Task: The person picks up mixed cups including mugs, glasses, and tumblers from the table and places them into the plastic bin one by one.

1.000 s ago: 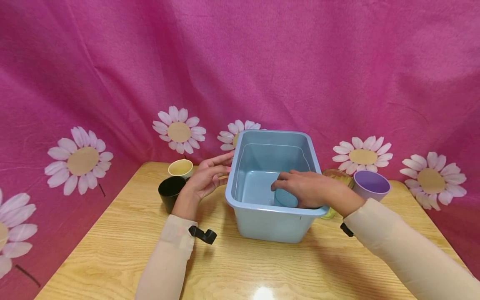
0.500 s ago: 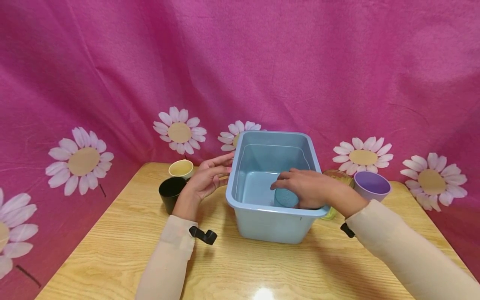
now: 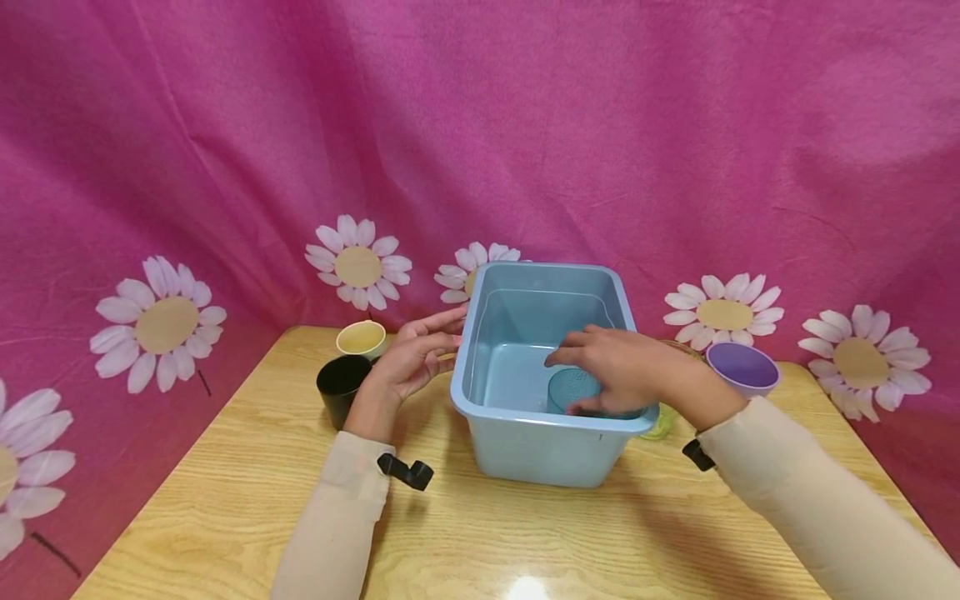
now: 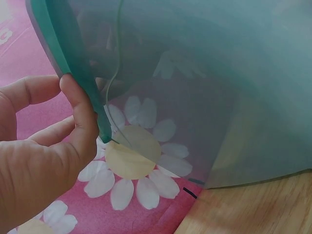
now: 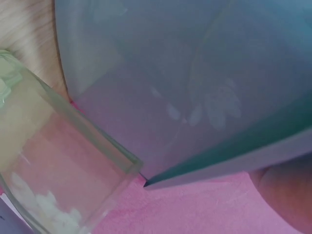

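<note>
A light-blue plastic tub [image 3: 536,446] stands mid-table, its translucent wall [image 4: 234,97] filling much of the left wrist view. Fingertips of my left hand [image 3: 412,358] touch the tub's left rim from outside, fingers fairly straight. My right hand [image 3: 626,367] reaches over the right rim into the tub. Its thumb and fingers are spread either side of a round blue cup [image 3: 572,390], whose upper face bears raised marks. The cup sits near the front inner wall, its lower part hidden. Part of the right hand [image 5: 287,190] shows beneath the rim in the right wrist view.
Left of the tub are a black cup [image 3: 341,392] and, behind it, a pale yellow cup [image 3: 362,337]. To its right stand a yellow-green clear glass [image 5: 63,151], mostly behind the right wrist in the head view, and a purple cup [image 3: 742,367]. A pink flowered cloth [image 3: 480,133] hangs behind.
My right thumb and fingers have spread off the blue cup, and the hand has risen slightly, baring more of its upper face. The left hand and tub stay put.
</note>
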### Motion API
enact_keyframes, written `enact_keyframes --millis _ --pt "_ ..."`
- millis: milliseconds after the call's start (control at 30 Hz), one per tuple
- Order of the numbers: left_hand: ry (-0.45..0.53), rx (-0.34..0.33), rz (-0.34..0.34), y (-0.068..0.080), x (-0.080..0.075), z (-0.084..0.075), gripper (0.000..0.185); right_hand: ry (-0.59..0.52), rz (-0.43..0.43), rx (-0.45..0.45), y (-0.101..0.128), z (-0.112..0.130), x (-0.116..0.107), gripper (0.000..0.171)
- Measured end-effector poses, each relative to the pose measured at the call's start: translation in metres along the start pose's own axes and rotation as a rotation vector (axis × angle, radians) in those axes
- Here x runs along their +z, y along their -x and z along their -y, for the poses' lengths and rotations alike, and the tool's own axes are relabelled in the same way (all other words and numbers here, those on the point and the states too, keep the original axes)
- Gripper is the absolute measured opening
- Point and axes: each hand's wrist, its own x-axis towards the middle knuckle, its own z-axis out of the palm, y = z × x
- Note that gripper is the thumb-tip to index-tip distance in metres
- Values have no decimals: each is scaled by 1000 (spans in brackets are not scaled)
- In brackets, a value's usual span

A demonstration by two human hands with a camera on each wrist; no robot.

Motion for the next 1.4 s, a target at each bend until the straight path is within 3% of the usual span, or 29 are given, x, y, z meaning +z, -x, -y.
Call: enact_keyframes --millis 733,1400 --pt "10 4 1 1 0 0 57 37 -188 39 23 -18 -26 56" --pt "1 5 -5 1 1 -1 57 -35 -291 193 76 -44 -45 48"
